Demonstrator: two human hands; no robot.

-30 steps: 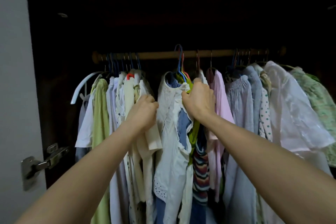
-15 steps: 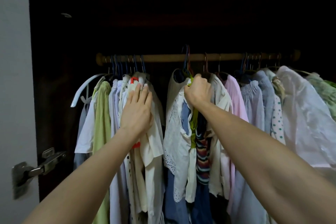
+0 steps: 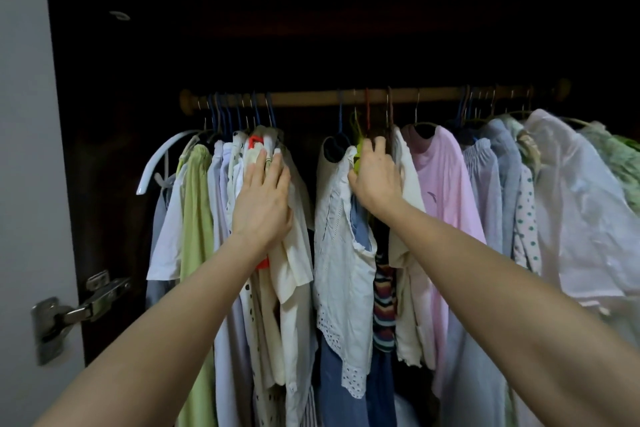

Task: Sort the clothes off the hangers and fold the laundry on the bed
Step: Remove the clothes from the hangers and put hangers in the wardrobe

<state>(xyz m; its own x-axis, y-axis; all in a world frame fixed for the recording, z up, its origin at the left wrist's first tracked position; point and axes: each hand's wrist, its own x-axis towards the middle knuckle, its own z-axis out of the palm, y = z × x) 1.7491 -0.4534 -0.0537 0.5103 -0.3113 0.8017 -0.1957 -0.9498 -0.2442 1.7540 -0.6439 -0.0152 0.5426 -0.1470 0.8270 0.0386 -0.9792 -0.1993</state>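
Hanging clothes filled the wooden rail (image 3: 311, 98) of an open wardrobe, split into a left bunch and a middle-to-right bunch with a dark gap between them. At the near edge of the middle bunch hung a white eyelet blouse (image 3: 341, 253) over a blue garment, with a yellow-green hanger (image 3: 358, 146) just beside its shoulder and a striped garment (image 3: 383, 308) below. The right hand (image 3: 375, 177) reached to the top of this group; its grip was closed, fingers curled around the shoulder fabric and hanger tops near the yellow-green hanger, though exactly which hanger it held could not be told. The left hand (image 3: 263, 204) lay flat, fingers straight and grip wide, pressing against a cream shirt (image 3: 291, 260) at the inner edge of the left bunch, holding that bunch aside. A pink T-shirt (image 3: 446, 198) hung just to the right of the gripped group, with pale blue and white garments beyond. A white hanger (image 3: 156, 163) projected at far left, near the door hinge (image 3: 79, 308). The step in hand appeared to be selecting a garment. The next move would likely call for lifting the chosen hook up and clear of the rail without snagging neighbouring hooks. The bed was not in view.
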